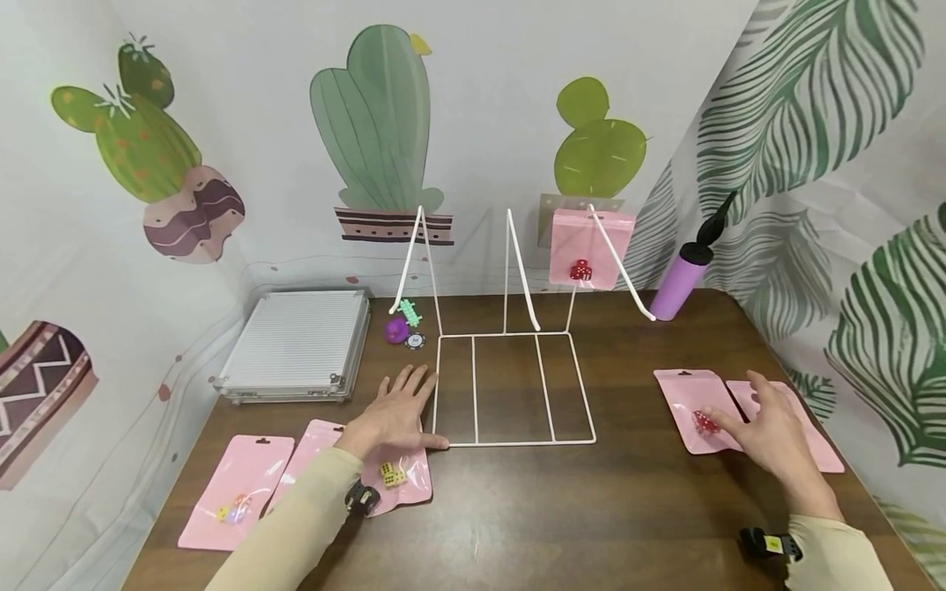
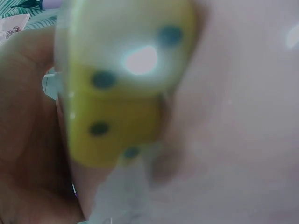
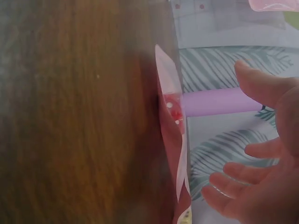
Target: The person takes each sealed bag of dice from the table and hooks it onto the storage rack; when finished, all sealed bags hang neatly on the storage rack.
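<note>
My left hand lies flat with straight fingers on the upper part of a pink pouch holding yellow dice, right beside the front left corner of a white wire rack. In the left wrist view a yellow die fills the frame, blurred. My right hand is spread with relaxed fingers over a pink pouch holding a red die; whether it touches, I cannot tell. The right wrist view shows that pouch edge-on, with the fingers apart from it.
Another pink pouch lies at the right, one more at the front left. A pouch with red dice hangs on the rack. A purple pump, a white case and small toys stand further back.
</note>
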`<state>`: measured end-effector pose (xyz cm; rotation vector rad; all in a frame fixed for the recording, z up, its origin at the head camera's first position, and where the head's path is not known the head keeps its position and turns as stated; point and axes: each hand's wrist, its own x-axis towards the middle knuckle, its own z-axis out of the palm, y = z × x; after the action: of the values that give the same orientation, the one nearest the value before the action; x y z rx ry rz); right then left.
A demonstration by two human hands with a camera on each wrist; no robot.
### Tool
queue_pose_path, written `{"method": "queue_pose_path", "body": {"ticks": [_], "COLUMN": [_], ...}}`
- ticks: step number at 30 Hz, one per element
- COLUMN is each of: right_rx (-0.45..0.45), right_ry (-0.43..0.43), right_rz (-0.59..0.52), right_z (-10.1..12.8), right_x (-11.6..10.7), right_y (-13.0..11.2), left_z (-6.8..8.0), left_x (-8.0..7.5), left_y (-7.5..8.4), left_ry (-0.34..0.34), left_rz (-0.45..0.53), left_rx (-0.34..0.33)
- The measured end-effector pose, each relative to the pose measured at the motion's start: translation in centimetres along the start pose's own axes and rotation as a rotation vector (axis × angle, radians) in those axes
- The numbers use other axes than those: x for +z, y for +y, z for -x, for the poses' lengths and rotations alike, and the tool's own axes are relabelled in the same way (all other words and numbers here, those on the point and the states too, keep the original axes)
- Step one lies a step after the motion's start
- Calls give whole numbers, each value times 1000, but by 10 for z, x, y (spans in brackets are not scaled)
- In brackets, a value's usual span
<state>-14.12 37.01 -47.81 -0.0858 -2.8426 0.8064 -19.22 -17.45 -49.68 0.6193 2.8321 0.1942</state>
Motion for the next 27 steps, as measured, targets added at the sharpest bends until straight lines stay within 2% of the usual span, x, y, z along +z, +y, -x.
{"method": "queue_pose_path", "body": {"ticks": [8, 12, 21, 27], "right_rx": [-13, -8, 65, 62], "right_ry": [-34, -81, -205, -258], "right_rz": [20, 55, 129, 183], "right_z": [-9, -12, -13, -17], "right_x": [11, 14, 19, 19], "right_y": [2, 5, 4, 2], "left_z": [0, 1, 0, 1], "left_x": [2, 4, 2, 1], "left_y": [0, 0, 0, 0], "left_ry": [9, 2, 3, -1], "left_rz": [-9, -9, -19, -25], "left_rx": [-1, -1, -2, -6]}}
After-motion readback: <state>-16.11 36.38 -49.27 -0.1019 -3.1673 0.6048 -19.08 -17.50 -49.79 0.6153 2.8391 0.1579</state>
